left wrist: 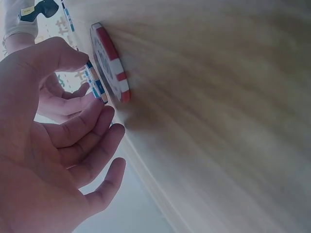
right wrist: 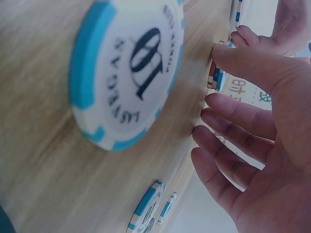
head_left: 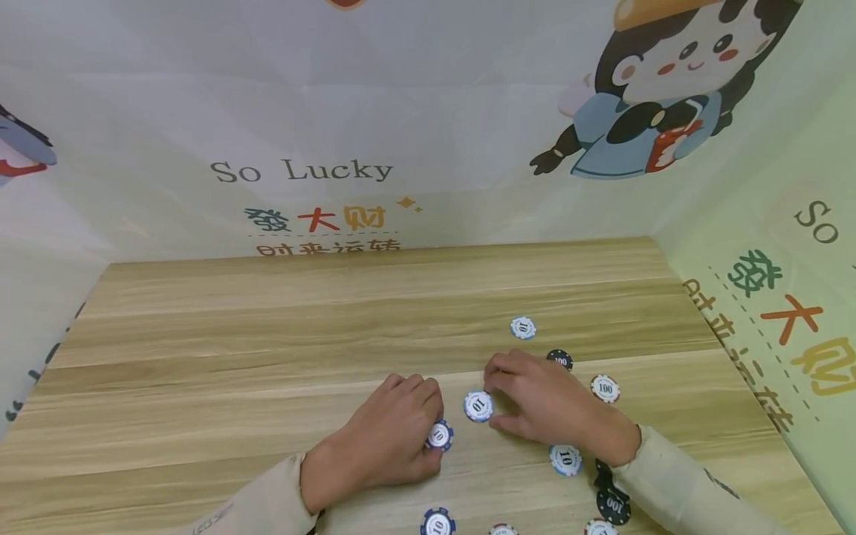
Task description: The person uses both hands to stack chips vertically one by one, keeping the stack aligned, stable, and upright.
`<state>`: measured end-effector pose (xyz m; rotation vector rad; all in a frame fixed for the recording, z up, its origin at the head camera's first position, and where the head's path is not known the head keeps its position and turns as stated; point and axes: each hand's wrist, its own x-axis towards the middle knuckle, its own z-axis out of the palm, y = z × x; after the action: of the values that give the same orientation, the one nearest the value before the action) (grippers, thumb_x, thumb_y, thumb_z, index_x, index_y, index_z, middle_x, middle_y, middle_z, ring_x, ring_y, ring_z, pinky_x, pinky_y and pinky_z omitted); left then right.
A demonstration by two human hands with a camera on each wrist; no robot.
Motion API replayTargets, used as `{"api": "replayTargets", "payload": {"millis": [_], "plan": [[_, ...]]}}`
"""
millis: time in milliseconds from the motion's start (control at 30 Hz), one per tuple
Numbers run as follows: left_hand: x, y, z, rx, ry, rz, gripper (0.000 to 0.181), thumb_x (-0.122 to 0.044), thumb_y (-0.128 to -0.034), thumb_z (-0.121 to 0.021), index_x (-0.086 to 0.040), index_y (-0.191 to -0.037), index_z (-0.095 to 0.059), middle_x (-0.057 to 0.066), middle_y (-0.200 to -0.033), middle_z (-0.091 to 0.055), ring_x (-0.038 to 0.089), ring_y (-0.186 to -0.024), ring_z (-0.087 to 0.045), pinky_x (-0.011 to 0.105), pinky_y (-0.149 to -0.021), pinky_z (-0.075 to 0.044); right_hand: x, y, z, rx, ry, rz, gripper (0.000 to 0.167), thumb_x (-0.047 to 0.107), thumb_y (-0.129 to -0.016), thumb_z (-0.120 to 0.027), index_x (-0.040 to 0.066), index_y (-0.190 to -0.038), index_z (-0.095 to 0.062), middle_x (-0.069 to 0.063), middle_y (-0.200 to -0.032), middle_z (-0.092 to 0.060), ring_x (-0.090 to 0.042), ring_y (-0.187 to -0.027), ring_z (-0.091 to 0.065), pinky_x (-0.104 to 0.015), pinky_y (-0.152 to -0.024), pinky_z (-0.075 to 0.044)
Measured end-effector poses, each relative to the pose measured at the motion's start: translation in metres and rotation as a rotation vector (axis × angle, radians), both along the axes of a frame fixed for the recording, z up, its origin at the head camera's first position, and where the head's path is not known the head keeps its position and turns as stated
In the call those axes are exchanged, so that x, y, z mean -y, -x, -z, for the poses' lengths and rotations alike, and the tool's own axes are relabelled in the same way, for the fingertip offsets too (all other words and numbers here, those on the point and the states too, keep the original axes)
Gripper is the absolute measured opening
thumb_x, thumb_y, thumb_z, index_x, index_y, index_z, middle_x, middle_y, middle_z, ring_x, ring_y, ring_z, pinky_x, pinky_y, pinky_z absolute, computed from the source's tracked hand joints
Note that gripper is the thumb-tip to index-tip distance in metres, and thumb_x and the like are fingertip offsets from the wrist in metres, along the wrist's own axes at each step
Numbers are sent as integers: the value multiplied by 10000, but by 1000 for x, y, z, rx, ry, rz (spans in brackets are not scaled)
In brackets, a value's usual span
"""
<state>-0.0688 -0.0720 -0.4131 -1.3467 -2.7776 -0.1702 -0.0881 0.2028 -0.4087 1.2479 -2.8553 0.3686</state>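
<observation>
My left hand [head_left: 394, 431] pinches blue-edged poker chips [left wrist: 96, 82] between thumb and index finger, low over the wooden table; the top one, a dark-blue chip [head_left: 438, 435], reads 10. Its other fingers curve loosely in the left wrist view. To the right, my right hand [head_left: 542, 397] has its thumb and index finger spread beside another 10 chip [head_left: 478, 406]. The right wrist view shows a small chip stack [right wrist: 216, 75] with red and blue edges in that gap. Whether the right fingertips touch it is hard to tell.
A light-blue 10 chip [head_left: 523, 328] lies farther back, with a black 100 chip [head_left: 559, 360] and a red-edged 100 chip [head_left: 605, 388] nearby. Another 10 chip [head_left: 565, 461] and several more lie around the right forearm and front. Printed sheets [head_left: 468, 148] wall the table's back and sides.
</observation>
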Motion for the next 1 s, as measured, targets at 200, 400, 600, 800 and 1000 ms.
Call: {"api": "replayTargets", "payload": {"millis": [200, 400, 600, 800, 1000], "plan": [[1, 1, -3, 14, -2, -10, 349, -442, -853, -815, -151, -972, -663, -26, -986, -606, 167, -936, -581, 376, -857, -503, 0, -1, -1, 8, -3, 4, 337, 310, -883, -928, 84, -1106, -814, -20, -1211, -709, -192, -1080, -674, -381, -908, -604], [1, 3, -5, 22, 1, -13, 347, -440, -854, -810, -148, -977, -669, -22, -988, -610, 171, -940, -587, 385, -868, -511, 0, 0, 0, 7, -2, 2, 334, 310, -886, -926, 83, -1104, -813, -20, -1209, -708, -190, -1079, -675, -375, -900, -605], [2, 6, -5, 12, -11, -12, 346, -434, -844, -801, -139, -969, -669, -16, -989, -615, 170, -929, -580, 386, -866, -520, 0, 0, 1, 6, 4, -3, 334, 308, -888, -924, 82, -1106, -813, -19, -1208, -709, -188, -1076, -674, -374, -900, -604], [2, 9, -4, 6, -23, -17, 354, -439, -838, -805, -138, -966, -670, -17, -981, -609, 179, -936, -589, 399, -869, -522, 0, 0, 1, -7, 6, -7, 338, 312, -880, -928, 79, -1096, -812, -20, -1200, -708, -186, -1066, -673, -370, -892, -605], [2, 12, -5, -22, -38, -18, 355, -437, -834, -817, -140, -962, -670, -15, -970, -608, 185, -927, -594, 402, -851, -520, -1, 1, 2, -19, 7, -12, 349, 321, -872, -934, 79, -1091, -812, -22, -1196, -709, -190, -1066, -678, -374, -894, -607]]}}
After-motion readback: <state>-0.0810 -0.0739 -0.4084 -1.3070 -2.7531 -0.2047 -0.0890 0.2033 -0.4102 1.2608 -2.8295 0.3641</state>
